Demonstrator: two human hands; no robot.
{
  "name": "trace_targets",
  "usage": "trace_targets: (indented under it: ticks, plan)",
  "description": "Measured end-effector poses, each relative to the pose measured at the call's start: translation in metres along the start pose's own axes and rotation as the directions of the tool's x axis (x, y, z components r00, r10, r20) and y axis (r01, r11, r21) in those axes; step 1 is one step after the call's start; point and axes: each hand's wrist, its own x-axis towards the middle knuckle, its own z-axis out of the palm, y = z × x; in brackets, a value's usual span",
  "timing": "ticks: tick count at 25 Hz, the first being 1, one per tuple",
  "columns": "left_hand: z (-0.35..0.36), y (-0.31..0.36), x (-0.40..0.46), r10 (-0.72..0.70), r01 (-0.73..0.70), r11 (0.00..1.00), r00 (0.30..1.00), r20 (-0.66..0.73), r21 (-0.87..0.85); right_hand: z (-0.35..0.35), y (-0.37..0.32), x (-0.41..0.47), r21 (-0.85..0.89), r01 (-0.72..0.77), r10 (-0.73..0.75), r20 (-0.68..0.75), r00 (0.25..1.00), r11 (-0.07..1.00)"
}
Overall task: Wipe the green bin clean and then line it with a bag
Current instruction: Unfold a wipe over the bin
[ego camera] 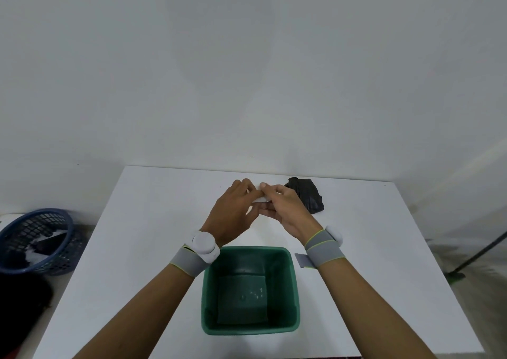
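- The green bin stands upright near the front edge of the tabletop, a few pale specks on its floor.
- Beyond it, the left hand and right hand meet; the fingers of both pinch a white wipe between them.
- A folded black bag lies near the far edge, just right of the hands.
- A blue basket sits off the left edge.

Looks like a bare staged recording room, not a lived-in home: plain white table pushed against a blank white wall. Left of the table, blue plastic basket on the floor; right of it, a slanted dark pole.
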Motion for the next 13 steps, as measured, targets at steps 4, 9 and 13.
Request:
trace_targets:
  ticks: [4,9,13]
  plan:
    - [-0.001,-0.002,-0.011,-0.012,0.013,1.0,0.999,0.047,-0.029,0.002,0.007,0.001,-0.058,0.011,-0.018,-0.127,0.992,0.998]
    - [-0.002,-0.019,-0.045,-0.132,0.147,0.98,0.984,0.118,-0.132,-0.013,0.023,-0.022,-0.58,0.154,-0.354,-0.249,0.901,0.8]
    - [0.006,-0.041,-0.087,-0.241,0.294,0.931,0.94,0.241,-0.218,-0.039,0.055,-0.054,-0.902,0.087,-0.462,-0.132,0.877,0.423]
